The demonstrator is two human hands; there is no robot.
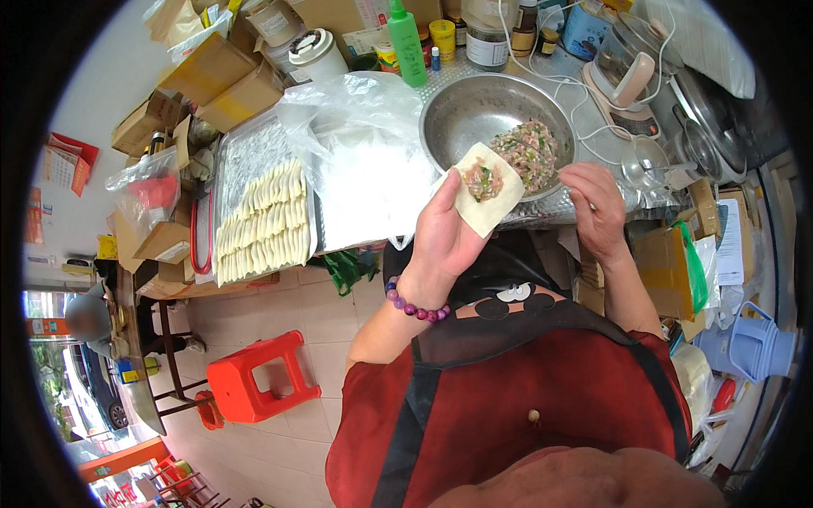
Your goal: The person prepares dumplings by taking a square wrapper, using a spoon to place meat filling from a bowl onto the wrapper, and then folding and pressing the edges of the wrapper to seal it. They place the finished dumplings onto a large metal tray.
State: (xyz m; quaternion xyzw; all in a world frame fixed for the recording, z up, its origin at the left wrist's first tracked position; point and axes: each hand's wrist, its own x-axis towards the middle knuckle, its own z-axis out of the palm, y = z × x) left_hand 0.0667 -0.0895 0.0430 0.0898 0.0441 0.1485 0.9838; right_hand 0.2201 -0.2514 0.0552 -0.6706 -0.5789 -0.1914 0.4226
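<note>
My left hand (443,238) holds a square dough wrapper (488,214) flat across its palm and fingers. A dab of minced meat filling with green bits (483,181) sits on the wrapper. Just behind it stands a wide steel bowl (454,117), with more minced filling (530,155) heaped at its right side. At the bowl's right rim is my right hand (595,209), fingers curled and thumb near the fingertips. Whether it grips a thin utensil in the filling is unclear. To the left, folded dumplings (263,219) lie in rows on a metal tray (244,143).
A clear plastic bag (346,105) lies over a white surface between tray and bowl. Behind stand a green bottle (408,47) and several jars. White cables (575,101) run by a kettle (625,79). A red stool (260,378) is on the floor; a person sits far left.
</note>
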